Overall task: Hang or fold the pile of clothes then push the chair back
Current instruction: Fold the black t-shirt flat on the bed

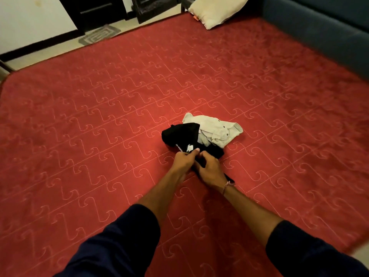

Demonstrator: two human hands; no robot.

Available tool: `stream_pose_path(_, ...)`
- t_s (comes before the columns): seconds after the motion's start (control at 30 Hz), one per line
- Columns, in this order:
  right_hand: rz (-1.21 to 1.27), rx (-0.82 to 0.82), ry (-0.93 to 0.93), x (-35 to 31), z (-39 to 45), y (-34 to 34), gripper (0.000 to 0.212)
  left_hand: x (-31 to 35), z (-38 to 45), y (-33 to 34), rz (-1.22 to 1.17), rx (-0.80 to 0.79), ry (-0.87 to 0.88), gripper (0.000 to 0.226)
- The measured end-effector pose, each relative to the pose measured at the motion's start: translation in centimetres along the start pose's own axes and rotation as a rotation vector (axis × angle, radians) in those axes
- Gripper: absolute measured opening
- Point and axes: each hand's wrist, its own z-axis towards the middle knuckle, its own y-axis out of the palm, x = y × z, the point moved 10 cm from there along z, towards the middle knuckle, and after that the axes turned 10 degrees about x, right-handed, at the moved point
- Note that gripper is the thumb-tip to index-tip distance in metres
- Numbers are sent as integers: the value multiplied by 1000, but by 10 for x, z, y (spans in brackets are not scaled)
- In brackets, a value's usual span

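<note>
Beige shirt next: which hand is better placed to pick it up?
Probably the right hand. The beige shirt lies up and to the right, on its side. Both it and the left hand now grip the black garment, so one must let go.

both hands (196, 162) gripping blk garment (180, 134), beige shirt (216, 129) beside

The bedspread (119, 116) is red cloth, matt and faintly velvety, stitched in a raised curl pattern. The black garment (180, 134) is soft, matt fabric with small white marks. The beige shirt (215, 128) is thin, creased cloth with small buttons. The pillow (215, 11) looks like plain cream cloth.
</note>
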Motion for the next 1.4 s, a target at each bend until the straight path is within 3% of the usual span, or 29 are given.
stream_pose_path(0.17, 34, -249, -37, -40, -27, 19, 14, 12, -7, -48, 23, 61, 23, 23)
stream_pose_path(0.3, -103, -74, -172, -83, -8, -7, 31, 56, -28, -92, 5, 64, 127, 18)
stream_pose_path(0.43, -310, -40, -222, -124, 7, -12, 56, 116, -72, -117, -15, -119, 179, 12)
stream_pose_path(0.5, -346, -24, -322, -156, 6, -9, 43, 145, -100, -131, 48, -205, 232, 9)
stream_pose_path(0.63, -259, 32, -385, -216, 11, -12, 7, 190, -140, -183, 162, -199, 352, 18)
stream_pose_path(0.67, -224, -20, -368, -228, 9, -9, 7, 198, -150, -196, 173, -195, 374, 17)
stream_pose_path(0.8, -121, -387, -371, -286, -28, 25, 45, 226, -193, -247, 263, -198, 455, 15)
stream_pose_path(0.87, -81, -471, -381, -313, -50, 37, 37, 240, -217, -271, 282, -181, 499, 26)
stream_pose_path(0.93, -17, -506, -320, -331, -67, 41, 62, 254, -235, -296, 287, -148, 535, 23)
stream_pose_path(0.97, -3, -515, -305, -342, -78, 43, 64, 259, -247, -313, 288, -128, 550, 22)
stream_pose_path(1.07, -1, -626, -397, -371, -115, 53, 48, 271, -273, -357, 321, -65, 595, 38)
stream_pose_path(1.13, -15, -683, -438, -388, -136, 64, 36, 274, -291, -381, 334, -51, 609, 33)
stream_pose_path(1.3, 191, -438, -378, -439, -152, 53, 20, 280, -332, -447, 339, 64, 697, 16)
stream_pose_path(1.4, 235, -204, -453, -476, -155, 24, 12, 276, -358, -489, 572, 180, 831, 23)
